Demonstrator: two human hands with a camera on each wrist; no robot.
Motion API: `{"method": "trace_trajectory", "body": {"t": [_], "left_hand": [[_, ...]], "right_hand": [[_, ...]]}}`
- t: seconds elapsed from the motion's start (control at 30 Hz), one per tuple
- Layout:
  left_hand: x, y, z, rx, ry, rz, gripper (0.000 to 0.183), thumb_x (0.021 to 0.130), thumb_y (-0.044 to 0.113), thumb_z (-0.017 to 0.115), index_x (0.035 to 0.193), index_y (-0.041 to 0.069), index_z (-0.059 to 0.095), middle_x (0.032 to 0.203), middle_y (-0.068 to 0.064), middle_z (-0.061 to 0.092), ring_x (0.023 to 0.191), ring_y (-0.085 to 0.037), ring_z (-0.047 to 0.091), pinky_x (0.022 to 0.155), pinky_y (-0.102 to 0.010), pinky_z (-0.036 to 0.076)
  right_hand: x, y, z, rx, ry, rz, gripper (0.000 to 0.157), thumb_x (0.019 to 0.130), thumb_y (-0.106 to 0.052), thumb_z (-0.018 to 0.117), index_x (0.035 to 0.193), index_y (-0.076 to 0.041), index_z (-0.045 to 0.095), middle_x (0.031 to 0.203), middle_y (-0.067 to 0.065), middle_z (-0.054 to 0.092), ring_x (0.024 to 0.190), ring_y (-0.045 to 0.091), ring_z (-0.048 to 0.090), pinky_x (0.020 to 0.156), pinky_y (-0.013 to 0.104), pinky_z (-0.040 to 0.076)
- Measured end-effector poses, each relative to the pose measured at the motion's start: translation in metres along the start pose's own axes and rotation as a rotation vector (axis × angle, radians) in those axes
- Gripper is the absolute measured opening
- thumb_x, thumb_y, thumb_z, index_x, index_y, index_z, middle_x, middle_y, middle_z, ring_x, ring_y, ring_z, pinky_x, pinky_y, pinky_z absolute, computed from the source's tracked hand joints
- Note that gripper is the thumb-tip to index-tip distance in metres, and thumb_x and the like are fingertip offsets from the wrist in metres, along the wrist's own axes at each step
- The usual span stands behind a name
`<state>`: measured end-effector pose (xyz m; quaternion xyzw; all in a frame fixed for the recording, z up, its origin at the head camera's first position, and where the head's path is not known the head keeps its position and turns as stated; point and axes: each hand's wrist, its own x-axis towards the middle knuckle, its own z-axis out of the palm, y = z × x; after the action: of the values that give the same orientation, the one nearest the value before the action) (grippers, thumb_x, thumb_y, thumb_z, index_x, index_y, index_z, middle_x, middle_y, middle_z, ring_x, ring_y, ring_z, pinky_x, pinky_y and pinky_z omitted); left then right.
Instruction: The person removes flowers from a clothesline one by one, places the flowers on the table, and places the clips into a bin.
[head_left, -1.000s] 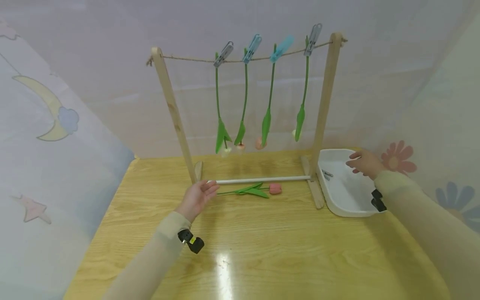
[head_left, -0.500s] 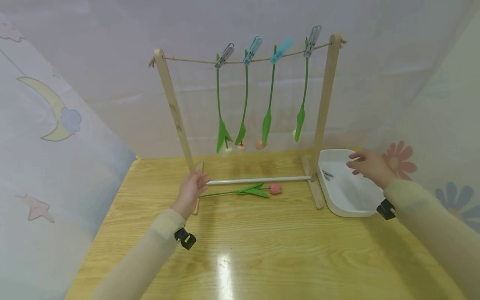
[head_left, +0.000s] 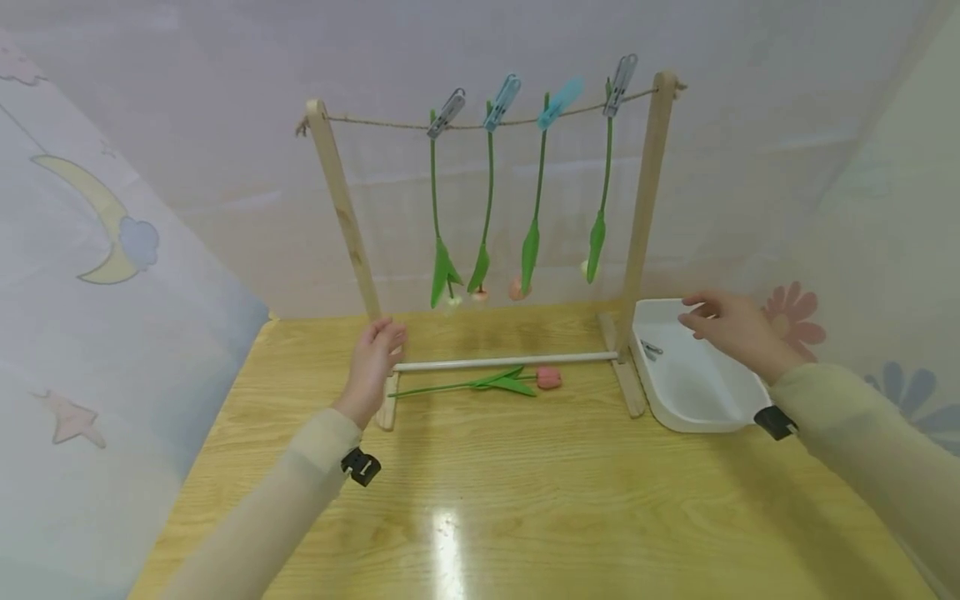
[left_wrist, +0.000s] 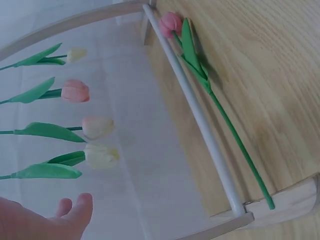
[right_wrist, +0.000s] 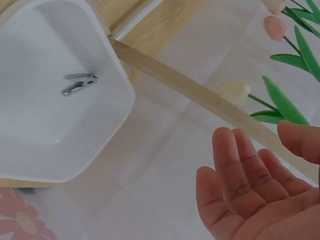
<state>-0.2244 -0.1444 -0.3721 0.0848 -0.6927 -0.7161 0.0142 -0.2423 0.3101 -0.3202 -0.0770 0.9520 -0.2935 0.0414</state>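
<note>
My left hand (head_left: 371, 362) is raised beside the rack's left post, fingers relaxed and holding nothing. Near it, a pink tulip (head_left: 510, 383) lies on the table along the white rod, its stem end over the rack's left foot. Above the white basin (head_left: 701, 423) hovers my right hand (head_left: 731, 327), empty, with loosely bent fingers in the right wrist view. One grey clothespin (right_wrist: 80, 84) lies inside that basin. Several tulips (head_left: 530, 250) hang upside down from the rack's twine, held at the stems by grey and blue clothespins (head_left: 501, 102).
The wooden rack's right post (head_left: 647, 208) stands just left of the basin. A white rod (head_left: 510, 361) joins the two posts low down. Printed cloth (head_left: 187, 100) surrounds the wooden table (head_left: 525, 500) at the back and sides.
My left hand has drawn left and up, away from the lying tulip, uncovering its stem end. My right hand has shifted slightly left over the basin.
</note>
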Motion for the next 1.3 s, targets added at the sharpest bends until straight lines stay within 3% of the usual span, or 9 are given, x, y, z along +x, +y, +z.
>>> {"method": "trace_trajectory", "body": {"t": [0.13, 0.27, 0.47, 0.63, 0.77, 1.03, 1.13, 1.23, 1.3], "left_hand": [[0.004, 0.007, 0.001, 0.016, -0.012, 0.019, 0.046, 0.104, 0.017, 0.039, 0.142, -0.008, 0.032, 0.141, -0.025, 0.044, 0.132, -0.037, 0.041, 0.110, -0.045, 0.036], [0.006, 0.018, 0.000, 0.051, -0.031, 0.065, 0.045, 0.106, 0.018, 0.036, 0.142, -0.008, 0.030, 0.142, -0.025, 0.043, 0.133, -0.036, 0.040, 0.112, -0.044, 0.034], [0.008, 0.030, 0.000, 0.094, -0.031, 0.119, 0.044, 0.107, 0.017, 0.036, 0.142, -0.009, 0.031, 0.140, -0.025, 0.044, 0.132, -0.034, 0.042, 0.111, -0.044, 0.035], [0.010, 0.037, 0.003, 0.120, -0.025, 0.156, 0.043, 0.106, 0.016, 0.037, 0.142, -0.008, 0.033, 0.139, -0.024, 0.047, 0.131, -0.033, 0.043, 0.110, -0.043, 0.036], [0.013, 0.040, 0.003, 0.142, -0.027, 0.193, 0.042, 0.106, 0.014, 0.037, 0.141, -0.009, 0.034, 0.138, -0.024, 0.048, 0.131, -0.034, 0.043, 0.109, -0.043, 0.037], [0.019, 0.045, 0.003, 0.189, -0.046, 0.240, 0.042, 0.107, 0.015, 0.037, 0.142, -0.009, 0.034, 0.139, -0.023, 0.047, 0.133, -0.033, 0.042, 0.111, -0.040, 0.035], [0.021, 0.047, 0.004, 0.204, -0.058, 0.254, 0.043, 0.107, 0.016, 0.038, 0.142, -0.008, 0.034, 0.140, -0.023, 0.047, 0.133, -0.032, 0.041, 0.112, -0.039, 0.033], [0.023, 0.049, 0.006, 0.225, -0.064, 0.271, 0.044, 0.107, 0.017, 0.039, 0.143, -0.007, 0.035, 0.140, -0.023, 0.047, 0.133, -0.032, 0.041, 0.113, -0.039, 0.032], [0.025, 0.051, 0.007, 0.238, -0.065, 0.274, 0.044, 0.107, 0.018, 0.039, 0.143, -0.007, 0.035, 0.141, -0.022, 0.047, 0.134, -0.032, 0.040, 0.113, -0.039, 0.031]], "right_hand": [[-0.003, -0.012, -0.001, -0.009, 0.010, -0.017, 0.043, 0.101, -0.020, 0.052, 0.129, 0.012, 0.047, 0.110, 0.033, 0.061, 0.087, 0.038, 0.064, 0.070, 0.037, 0.051], [-0.006, -0.026, -0.004, 0.007, 0.023, -0.033, 0.044, 0.102, -0.023, 0.052, 0.130, 0.010, 0.047, 0.112, 0.031, 0.061, 0.089, 0.036, 0.063, 0.069, 0.034, 0.050], [-0.011, -0.053, -0.012, 0.024, 0.061, -0.084, 0.043, 0.102, -0.023, 0.051, 0.131, 0.008, 0.049, 0.116, 0.032, 0.058, 0.104, 0.044, 0.057, 0.077, 0.044, 0.050], [-0.012, -0.074, -0.019, 0.011, 0.103, -0.125, 0.041, 0.101, -0.021, 0.052, 0.131, 0.007, 0.052, 0.113, 0.030, 0.061, 0.101, 0.042, 0.059, 0.074, 0.039, 0.049], [-0.010, -0.088, -0.022, 0.021, 0.126, -0.169, 0.039, 0.101, -0.020, 0.053, 0.129, 0.006, 0.054, 0.113, 0.029, 0.062, 0.101, 0.041, 0.059, 0.077, 0.044, 0.047], [-0.006, -0.111, -0.025, 0.029, 0.187, -0.227, 0.036, 0.100, -0.022, 0.056, 0.126, 0.004, 0.057, 0.113, 0.025, 0.064, 0.100, 0.036, 0.058, 0.077, 0.043, 0.045], [-0.004, -0.121, -0.024, 0.029, 0.194, -0.238, 0.036, 0.100, -0.023, 0.057, 0.126, 0.002, 0.058, 0.116, 0.021, 0.064, 0.102, 0.032, 0.058, 0.080, 0.038, 0.046], [-0.002, -0.132, -0.023, 0.038, 0.211, -0.284, 0.035, 0.099, -0.020, 0.059, 0.127, 0.001, 0.059, 0.115, 0.020, 0.065, 0.102, 0.029, 0.059, 0.079, 0.026, 0.045], [0.000, -0.139, -0.024, 0.046, 0.221, -0.329, 0.035, 0.099, -0.018, 0.059, 0.128, 0.002, 0.058, 0.114, 0.020, 0.066, 0.102, 0.030, 0.059, 0.078, 0.024, 0.044]]}}
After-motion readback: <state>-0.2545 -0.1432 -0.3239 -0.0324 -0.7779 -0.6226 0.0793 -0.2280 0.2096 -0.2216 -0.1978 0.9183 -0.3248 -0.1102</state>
